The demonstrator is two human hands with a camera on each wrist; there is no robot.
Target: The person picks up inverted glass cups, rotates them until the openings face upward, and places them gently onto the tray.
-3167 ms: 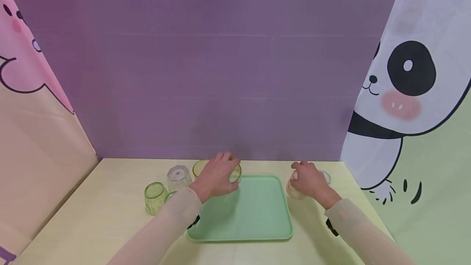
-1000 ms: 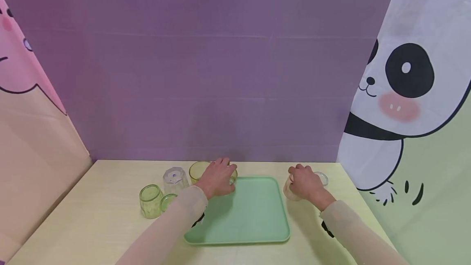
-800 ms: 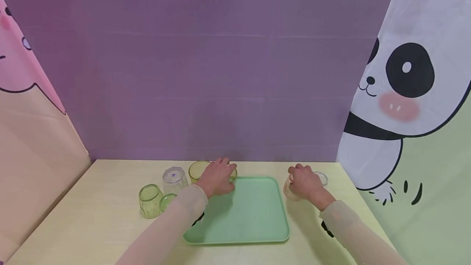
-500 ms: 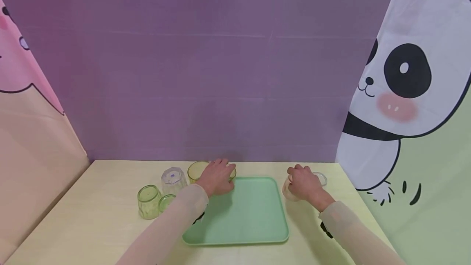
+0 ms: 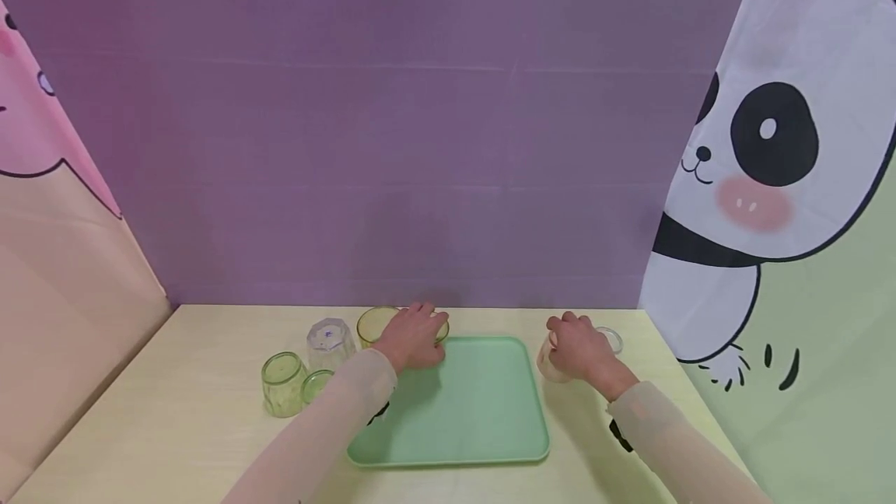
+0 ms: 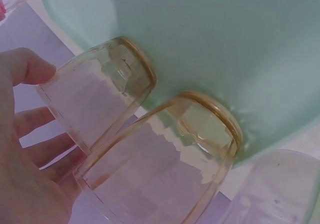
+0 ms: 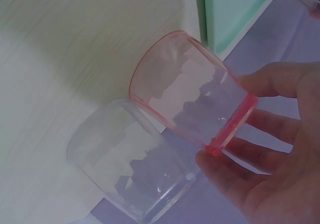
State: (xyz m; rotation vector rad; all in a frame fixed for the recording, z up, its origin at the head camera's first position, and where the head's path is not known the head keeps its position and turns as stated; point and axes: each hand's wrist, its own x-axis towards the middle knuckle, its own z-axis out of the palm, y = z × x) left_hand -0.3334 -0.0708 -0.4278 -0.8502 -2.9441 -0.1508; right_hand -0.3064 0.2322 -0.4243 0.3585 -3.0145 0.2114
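Note:
At the tray's far left corner, my left hand holds an amber-tinted drinking glass by its rim, thumb on one side and fingers on the other. That glass is upright, its thick base at the green tray. A second amber glass stands upright beside it. Right of the tray, my right hand grips a pinkish-red glass around its thick base. This glass is upside down, rim toward the table. Close beside it is a clear glass, also upside down; the hand partly hides both in the head view.
Left of the tray stand a green glass, another green glass partly behind my left sleeve, and an upturned clear, purplish glass. A purple backdrop rises behind the pale table.
Both hands have stayed on their glasses. The head view has shifted slightly, and my left sleeve now covers less of the nearer green glass.

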